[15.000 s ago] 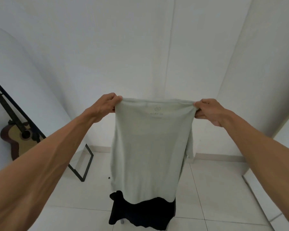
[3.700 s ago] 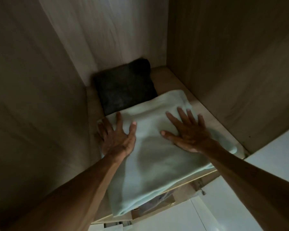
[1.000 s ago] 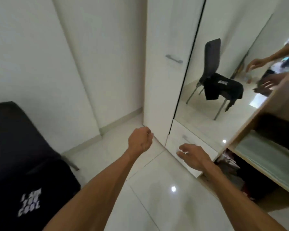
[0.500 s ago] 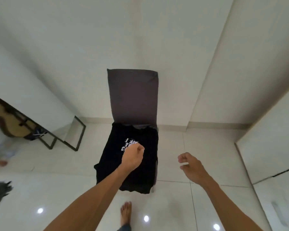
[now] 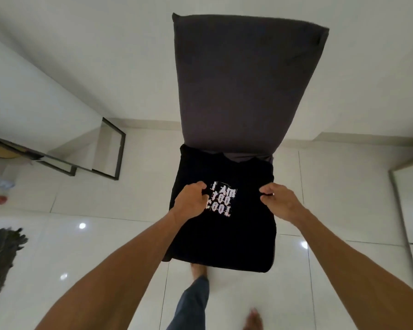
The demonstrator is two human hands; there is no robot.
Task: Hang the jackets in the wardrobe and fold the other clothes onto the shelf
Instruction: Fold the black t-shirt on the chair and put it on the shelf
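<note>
Directly ahead, the black T-shirt [image 5: 224,225] drapes lengthwise over the chair [image 5: 246,82] seat; left hand [image 5: 190,199] and right hand [image 5: 277,201] pinch it beside the print, equally near.

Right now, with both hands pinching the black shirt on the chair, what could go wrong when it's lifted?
The left hand and right hand pinch the black shirt beside its print, not at the shoulders, so it may lift bunched and need regripping. Its hem hangs over the chair's front edge above a bare foot; it could drag or get stepped on.
</note>
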